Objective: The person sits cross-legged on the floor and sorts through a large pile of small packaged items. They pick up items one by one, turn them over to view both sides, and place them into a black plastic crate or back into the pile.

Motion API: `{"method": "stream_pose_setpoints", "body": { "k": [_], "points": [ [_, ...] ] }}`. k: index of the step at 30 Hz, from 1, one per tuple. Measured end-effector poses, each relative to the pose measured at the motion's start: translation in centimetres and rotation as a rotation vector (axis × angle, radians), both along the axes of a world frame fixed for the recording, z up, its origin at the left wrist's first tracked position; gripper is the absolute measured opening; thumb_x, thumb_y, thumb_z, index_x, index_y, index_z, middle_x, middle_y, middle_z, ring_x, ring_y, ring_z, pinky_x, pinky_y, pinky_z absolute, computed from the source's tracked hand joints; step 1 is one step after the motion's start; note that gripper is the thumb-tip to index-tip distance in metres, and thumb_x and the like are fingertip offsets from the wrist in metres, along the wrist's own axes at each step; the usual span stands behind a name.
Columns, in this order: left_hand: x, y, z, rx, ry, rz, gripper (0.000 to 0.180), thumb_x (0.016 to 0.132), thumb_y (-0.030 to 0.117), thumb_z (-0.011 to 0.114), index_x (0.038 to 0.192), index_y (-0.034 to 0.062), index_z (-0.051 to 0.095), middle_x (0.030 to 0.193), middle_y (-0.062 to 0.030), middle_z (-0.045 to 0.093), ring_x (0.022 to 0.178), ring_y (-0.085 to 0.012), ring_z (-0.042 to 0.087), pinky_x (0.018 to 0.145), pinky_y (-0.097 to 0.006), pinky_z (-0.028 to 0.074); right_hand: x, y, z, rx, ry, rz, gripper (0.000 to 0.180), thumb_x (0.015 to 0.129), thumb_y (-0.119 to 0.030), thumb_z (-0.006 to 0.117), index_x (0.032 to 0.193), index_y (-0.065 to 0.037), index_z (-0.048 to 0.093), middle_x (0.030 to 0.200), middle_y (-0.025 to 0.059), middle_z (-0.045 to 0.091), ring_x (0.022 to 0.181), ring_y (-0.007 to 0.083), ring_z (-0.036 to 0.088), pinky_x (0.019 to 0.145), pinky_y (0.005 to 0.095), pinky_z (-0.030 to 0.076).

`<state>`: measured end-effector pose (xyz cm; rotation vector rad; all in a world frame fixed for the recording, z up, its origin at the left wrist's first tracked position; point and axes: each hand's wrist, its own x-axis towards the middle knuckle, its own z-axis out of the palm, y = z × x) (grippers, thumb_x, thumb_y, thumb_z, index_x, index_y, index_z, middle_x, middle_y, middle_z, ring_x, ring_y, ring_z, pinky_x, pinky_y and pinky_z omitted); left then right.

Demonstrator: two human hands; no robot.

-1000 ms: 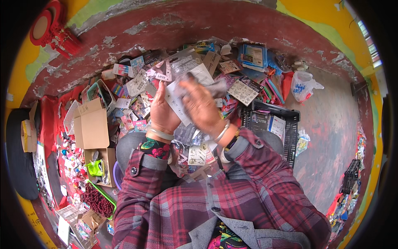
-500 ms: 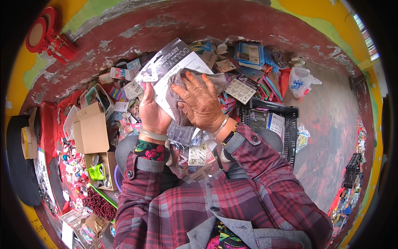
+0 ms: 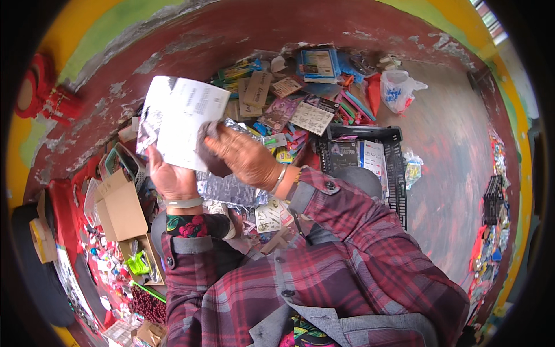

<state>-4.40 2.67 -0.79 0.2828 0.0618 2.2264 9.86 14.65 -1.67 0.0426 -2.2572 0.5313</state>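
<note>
My left hand (image 3: 169,176) holds up a flat white packet (image 3: 180,118) with printed text, gripping its lower left edge. My right hand (image 3: 245,156) presses a dark cloth (image 3: 209,151) against the packet's lower right part. Both wrists wear bangles and plaid sleeves. Below the hands lies a pile of clear plastic-wrapped packets (image 3: 231,189) on my lap.
A heap of carded and packaged small goods (image 3: 289,98) lies ahead on the reddish floor. A black plastic crate (image 3: 370,162) sits to the right, a white plastic bag (image 3: 396,89) beyond it. Open cardboard boxes (image 3: 118,208) and trinkets stand to the left.
Both hands lifted the white packet up and to the left, away from the pile. The right hand now rubs the cloth on its face.
</note>
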Motion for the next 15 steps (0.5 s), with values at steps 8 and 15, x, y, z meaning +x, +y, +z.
{"method": "stream_pose_setpoints", "body": {
  "k": [8,15],
  "points": [
    [-2.6,-1.8,-0.3,-0.106,0.065,0.092,0.052,0.094,0.032,0.035,0.128,-0.0080,0.034,0.127,-0.0208,0.044,0.115,-0.0349,0.045,0.101,-0.044,0.033,-0.5,-0.4,-1.8,-0.771,-0.223,-0.004,0.032,0.082,-0.011,0.048,0.112,-0.001,0.053,0.094,0.0151,0.062,0.086,0.0289,0.061,0.074,0.0326,0.048],
    [4.4,2.3,-1.1,-0.761,0.423,0.101,0.044,0.096,0.034,0.034,0.122,-0.0004,0.044,0.115,-0.0084,0.051,0.103,-0.0183,0.050,0.088,-0.032,0.039,-1.5,0.0,-3.2,-2.243,0.020,0.618,0.032,0.089,-0.031,0.048,0.109,-0.006,0.052,0.093,0.0041,0.060,0.079,0.0116,0.059,0.062,0.0241,0.048]
  ]
}}
